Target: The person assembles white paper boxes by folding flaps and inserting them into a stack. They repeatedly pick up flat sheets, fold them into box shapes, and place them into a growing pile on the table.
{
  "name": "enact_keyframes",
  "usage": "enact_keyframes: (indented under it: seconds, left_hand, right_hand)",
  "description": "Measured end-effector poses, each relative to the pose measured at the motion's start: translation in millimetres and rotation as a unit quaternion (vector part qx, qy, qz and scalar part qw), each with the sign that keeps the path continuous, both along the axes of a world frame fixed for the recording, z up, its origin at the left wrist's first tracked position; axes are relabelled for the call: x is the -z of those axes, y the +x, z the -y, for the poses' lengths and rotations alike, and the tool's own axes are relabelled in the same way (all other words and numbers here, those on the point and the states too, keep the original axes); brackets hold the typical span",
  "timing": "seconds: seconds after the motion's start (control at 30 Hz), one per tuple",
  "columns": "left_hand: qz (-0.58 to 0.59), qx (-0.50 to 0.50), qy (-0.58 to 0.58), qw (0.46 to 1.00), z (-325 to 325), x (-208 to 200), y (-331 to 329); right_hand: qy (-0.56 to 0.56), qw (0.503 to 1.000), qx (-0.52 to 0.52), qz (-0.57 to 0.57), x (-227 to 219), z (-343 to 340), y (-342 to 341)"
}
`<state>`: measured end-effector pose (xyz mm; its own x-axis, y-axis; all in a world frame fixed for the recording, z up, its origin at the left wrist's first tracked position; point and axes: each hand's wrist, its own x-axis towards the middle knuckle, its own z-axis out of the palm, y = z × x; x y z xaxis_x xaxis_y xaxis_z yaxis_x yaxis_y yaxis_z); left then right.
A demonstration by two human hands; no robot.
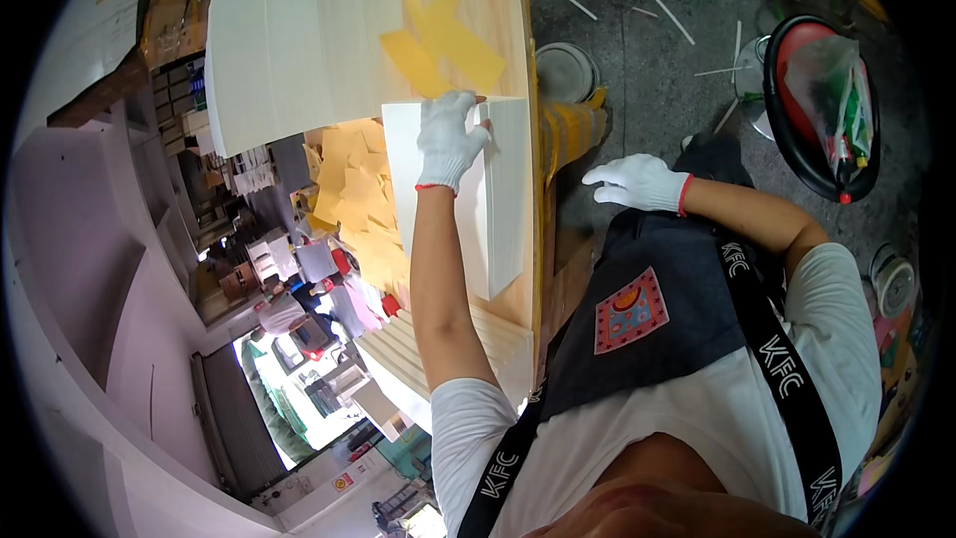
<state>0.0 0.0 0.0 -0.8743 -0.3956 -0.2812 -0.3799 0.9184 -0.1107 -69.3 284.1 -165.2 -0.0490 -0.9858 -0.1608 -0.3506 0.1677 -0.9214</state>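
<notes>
A stack of white boards (506,204) lies along the edge of the wooden table (528,309), beneath the gloved left hand (450,142). Its fingers reach over the stack's far end, the thumb spread to the right along the upper edge; whether they grip or merely rest, I cannot tell. Just beyond the fingertips lie yellow sheets (448,38); left of the stack is a looser yellow pile (363,194), and farther off a broad pale panel (304,50). The gloved right hand (635,182), fingers loosely extended and holding nothing, hovers beside the dark apron (637,239), well apart from the stack. On the floor, a clear bag (836,90) sits on a red-and-black seat (787,48).
</notes>
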Motion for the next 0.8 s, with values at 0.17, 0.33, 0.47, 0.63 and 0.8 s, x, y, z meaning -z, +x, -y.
enact_keyframes:
  seconds: [0.17, 0.33, 0.47, 0.63, 0.8]
  left_hand:
    - [-0.025, 0.01, -0.006, 1.0, 1.3, -0.3, 1.9]
    - [-0.005, -0.051, 0.006, 0.999, -5.5, -8.1, -2.6]
    - [-0.141, -0.006, 0.006, 0.99, 4.2, -1.2, 22.4]
    - [-0.236, -0.074, 0.041, 0.968, 6.3, -6.4, 47.8]
    - [-0.265, -0.168, 0.036, 0.949, -17.9, -16.2, 42.5]
  right_hand:
    - [-0.004, 1.0, -0.002, -0.007, 2.7, 2.9, 0.2]
    - [-0.006, 1.0, 0.004, -0.008, 4.3, 0.6, 0.7]
    - [-0.006, 1.0, 0.002, 0.008, 4.7, 2.5, 1.7]
    - [-0.047, 0.974, 0.047, 0.216, -31.5, 40.2, -25.1]
    - [-0.041, 0.87, 0.072, 0.487, -82.9, 153.5, -27.2]
